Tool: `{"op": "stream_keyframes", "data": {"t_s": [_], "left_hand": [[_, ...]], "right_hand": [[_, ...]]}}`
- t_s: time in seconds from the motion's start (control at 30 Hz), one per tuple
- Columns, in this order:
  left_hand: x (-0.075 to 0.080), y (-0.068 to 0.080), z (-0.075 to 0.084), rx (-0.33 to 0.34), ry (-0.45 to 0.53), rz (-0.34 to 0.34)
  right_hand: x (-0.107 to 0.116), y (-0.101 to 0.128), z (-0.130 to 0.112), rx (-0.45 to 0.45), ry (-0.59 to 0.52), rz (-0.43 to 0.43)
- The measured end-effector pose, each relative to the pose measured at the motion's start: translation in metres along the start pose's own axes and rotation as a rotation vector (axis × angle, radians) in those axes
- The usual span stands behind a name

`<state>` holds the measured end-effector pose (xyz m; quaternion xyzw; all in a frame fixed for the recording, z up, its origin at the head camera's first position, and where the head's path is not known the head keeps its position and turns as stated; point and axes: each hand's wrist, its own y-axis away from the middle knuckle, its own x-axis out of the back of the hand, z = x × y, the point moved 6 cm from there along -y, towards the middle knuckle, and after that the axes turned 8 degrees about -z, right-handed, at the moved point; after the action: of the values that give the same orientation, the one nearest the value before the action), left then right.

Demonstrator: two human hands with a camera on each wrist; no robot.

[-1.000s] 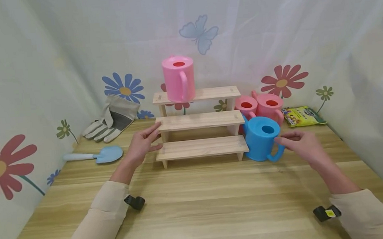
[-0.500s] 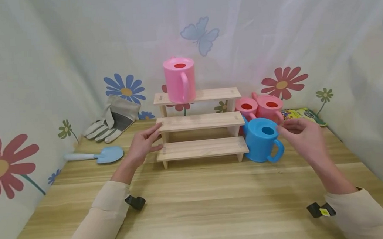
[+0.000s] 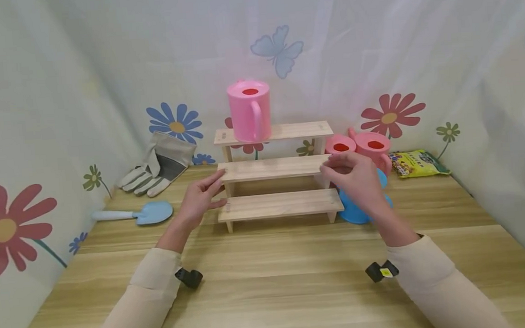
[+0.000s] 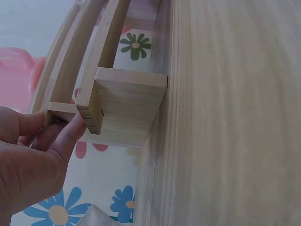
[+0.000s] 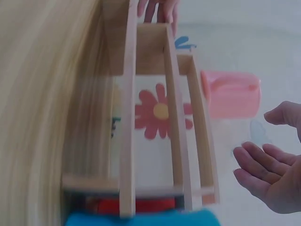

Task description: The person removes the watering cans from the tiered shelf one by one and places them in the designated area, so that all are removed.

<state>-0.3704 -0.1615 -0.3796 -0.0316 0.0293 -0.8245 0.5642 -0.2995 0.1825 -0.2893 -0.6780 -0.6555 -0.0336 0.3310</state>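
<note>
A three-step wooden stand (image 3: 276, 168) stands mid-table. My left hand (image 3: 198, 199) grips the left end of its middle step; the left wrist view shows thumb and fingers around the board's end (image 4: 63, 109). My right hand (image 3: 355, 180) is over the stand's right end, by the middle step. In the right wrist view its fingers (image 5: 265, 165) are loosely bent, thumb apart, holding nothing. A pink watering can (image 3: 245, 115) stands on the top step, handle toward me. The blue watering can (image 3: 354, 212), right of the stand, is partly hidden behind my right hand.
Two pink watering cans, a smaller one (image 3: 336, 141) and a larger one (image 3: 373, 145), stand behind the blue one. A yellow packet (image 3: 418, 163) lies to their right. On the left lie a work glove (image 3: 159, 163) and a light blue trowel (image 3: 153, 212). Flowered cloth surrounds the table.
My right hand has left the blue watering can and moved left to the stand's right end, now covering part of that can. My left hand stays at the stand.
</note>
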Motion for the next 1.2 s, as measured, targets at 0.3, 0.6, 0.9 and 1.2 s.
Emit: {"op": "stream_keyframes", "data": {"t_s": [0.3, 0.6, 0.9, 1.2], "left_hand": [[0.001, -0.001, 0.000, 0.001, 0.001, 0.008], [0.002, -0.003, -0.003, 0.000, -0.003, -0.002], [0.002, 0.000, -0.004, 0.009, -0.001, 0.008], [0.000, -0.002, -0.003, 0.015, -0.007, 0.014]], "right_hand": [[-0.047, -0.042, -0.042, 0.088, -0.143, 0.021], [-0.072, -0.083, -0.072, 0.147, -0.190, 0.101], [-0.090, -0.109, -0.077, 0.105, -0.256, 0.132], [-0.097, -0.123, -0.081, 0.028, -0.304, 0.152]]}}
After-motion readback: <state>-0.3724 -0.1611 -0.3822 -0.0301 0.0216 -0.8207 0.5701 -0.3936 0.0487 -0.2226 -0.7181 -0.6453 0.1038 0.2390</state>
